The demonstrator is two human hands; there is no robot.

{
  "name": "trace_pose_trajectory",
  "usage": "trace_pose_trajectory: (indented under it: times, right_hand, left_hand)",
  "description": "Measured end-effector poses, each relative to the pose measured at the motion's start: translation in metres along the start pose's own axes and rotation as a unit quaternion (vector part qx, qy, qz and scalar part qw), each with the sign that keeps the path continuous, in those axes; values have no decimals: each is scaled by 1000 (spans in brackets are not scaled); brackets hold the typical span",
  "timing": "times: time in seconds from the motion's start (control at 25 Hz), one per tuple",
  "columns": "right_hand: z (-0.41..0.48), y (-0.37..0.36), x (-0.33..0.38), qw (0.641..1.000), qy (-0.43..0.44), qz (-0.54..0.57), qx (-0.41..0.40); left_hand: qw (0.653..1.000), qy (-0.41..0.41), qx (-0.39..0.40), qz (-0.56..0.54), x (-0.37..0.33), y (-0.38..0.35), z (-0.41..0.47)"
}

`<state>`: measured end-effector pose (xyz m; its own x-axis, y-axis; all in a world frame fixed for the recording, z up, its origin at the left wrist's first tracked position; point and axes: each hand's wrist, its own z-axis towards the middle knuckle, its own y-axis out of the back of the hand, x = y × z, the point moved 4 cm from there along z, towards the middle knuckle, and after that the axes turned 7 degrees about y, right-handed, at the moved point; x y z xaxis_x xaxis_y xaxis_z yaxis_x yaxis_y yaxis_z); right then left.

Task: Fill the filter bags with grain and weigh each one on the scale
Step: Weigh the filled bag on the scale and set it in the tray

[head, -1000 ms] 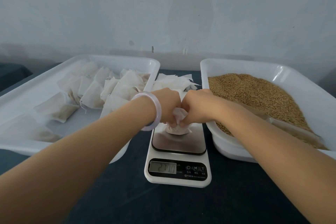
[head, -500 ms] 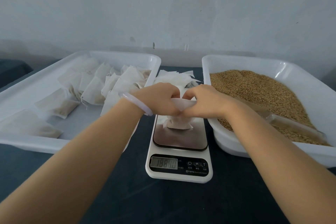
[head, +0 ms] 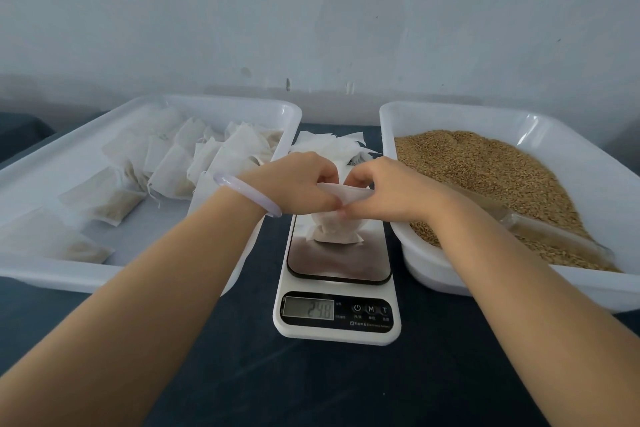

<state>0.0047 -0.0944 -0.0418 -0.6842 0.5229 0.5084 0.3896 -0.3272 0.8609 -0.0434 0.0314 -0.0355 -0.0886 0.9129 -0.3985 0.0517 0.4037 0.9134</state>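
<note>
A white filter bag (head: 335,231) with grain in its bottom stands on the steel plate of the white scale (head: 337,317). My left hand (head: 298,184) and my right hand (head: 384,189) pinch the bag's upper edge from either side, above the plate. The scale's display (head: 309,308) shows digits that are hard to read. Brown grain (head: 485,180) fills the white tray (head: 429,114) on the right. Filled bags (head: 180,163) lie in the white tray (head: 62,149) on the left.
A pile of empty white filter bags (head: 332,146) lies behind the scale, between the trays. A clear scoop (head: 550,236) rests in the grain at the tray's near side. The tabletop (head: 311,388) is dark blue; a pale wall stands behind.
Both hands have spread the bag's top from a bunched grip into a stretched-out edge. The number on the scale's display has changed between frames.
</note>
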Motion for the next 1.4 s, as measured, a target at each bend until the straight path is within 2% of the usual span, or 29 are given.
trace_pose_trajectory:
  times: [1.12, 1.4]
  right_hand:
    - [1, -1, -1, 1000, 2, -30, 1]
    - [0, 5, 0, 997, 28, 2, -73]
  left_hand:
    - [1000, -1, 9, -3, -3, -1, -2]
    - [1000, 28, -13, 7, 1, -3, 4]
